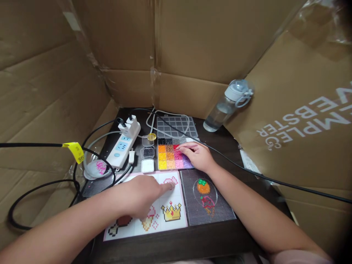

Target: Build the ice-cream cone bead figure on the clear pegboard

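My left hand (141, 194) lies over a white pattern sheet (139, 230), its index finger stretched out onto a pink candy picture (170, 180). The other fingers are curled under and I see nothing in them. My right hand (198, 157) is closed in a pinch on slim pinkish tweezers (188, 146), whose tip is over the red beads in a sectioned bead box (165, 156). Right of the sheet is a clear pegboard (192, 205). On it are an orange fruit with green leaves (203, 187) and a partly filled ice cream cone (208, 204), both made of beads.
Small clear boxes of white beads (147, 165) and black beads (149, 152) stand left of the bead box. A power strip (122, 145) with cables lies at the left. Behind are an empty divided lid (176, 126), a water bottle (222, 110) and cardboard walls (189, 40).
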Available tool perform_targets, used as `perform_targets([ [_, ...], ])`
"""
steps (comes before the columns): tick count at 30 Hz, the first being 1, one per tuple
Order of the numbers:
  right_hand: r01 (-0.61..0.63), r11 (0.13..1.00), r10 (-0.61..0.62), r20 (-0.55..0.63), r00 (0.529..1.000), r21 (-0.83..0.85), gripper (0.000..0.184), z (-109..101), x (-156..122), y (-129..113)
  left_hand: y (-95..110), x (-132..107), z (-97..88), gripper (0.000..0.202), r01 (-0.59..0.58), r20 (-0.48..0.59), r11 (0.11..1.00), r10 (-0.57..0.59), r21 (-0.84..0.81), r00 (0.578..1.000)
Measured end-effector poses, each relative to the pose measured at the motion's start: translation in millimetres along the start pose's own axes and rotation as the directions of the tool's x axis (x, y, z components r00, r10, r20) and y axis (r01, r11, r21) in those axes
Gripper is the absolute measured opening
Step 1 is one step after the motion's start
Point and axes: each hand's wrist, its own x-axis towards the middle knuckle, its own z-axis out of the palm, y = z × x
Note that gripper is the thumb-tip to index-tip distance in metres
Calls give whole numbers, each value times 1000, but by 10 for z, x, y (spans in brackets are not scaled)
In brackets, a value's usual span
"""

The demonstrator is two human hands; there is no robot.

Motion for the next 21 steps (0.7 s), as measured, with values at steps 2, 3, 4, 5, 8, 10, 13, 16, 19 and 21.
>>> perform_targets([
  [2, -16, 998, 16, -7, 1000, -54, 17, -14, 24, -5, 1, 0, 3, 107, 4, 9, 1000, -4, 1, 1000],
  [3, -25, 997, 25, -2, 1000, -78, 18, -18, 39, -10, 1, 1, 4, 108, 5, 12, 1000, -5, 1, 1000],
  [4, -31, 995, 31, 5, 999, -95, 19, -20, 54, -14, 1, 3, 4, 108, 6, 13, 1000, -6, 1, 1000],
  [5, -35, 994, 36, 10, 999, -104, 20, -19, 68, -19, 1, 4, 4, 109, 7, 11, 1000, -8, 2, 1000],
  [8, -51, 993, 54, 23, 998, -105, 21, 3, 100, -25, 0, 7, 2, 108, 9, 6, 1000, -9, 11, 1000],
  [10, -75, 993, 76, 15, 997, -94, 20, 26, 108, -21, 1, 5, -1, 108, 10, 4, 1000, -10, 15, 1000],
  [13, -105, 992, 106, 12, 994, -72, 20, 55, 111, -15, 4, 1, -6, 108, 11, 5, 1000, -11, 13, 1000],
  [16, -111, 991, 113, 24, 993, -69, 19, 68, 117, -12, 8, -1, -12, 107, 8, 10, 1000, -8, 12, 1000],
  [19, -94, 994, 96, 27, 995, -53, 19, 72, 124, -5, 15, 0, -21, 106, 12, 20, 1000, -13, 23, 1000],
  [21, -78, 997, 79, 31, 996, -25, 19, 72, 118, 3, 17, -1, -24, 106, 12, 22, 1000, -12, 25, 1000],
])
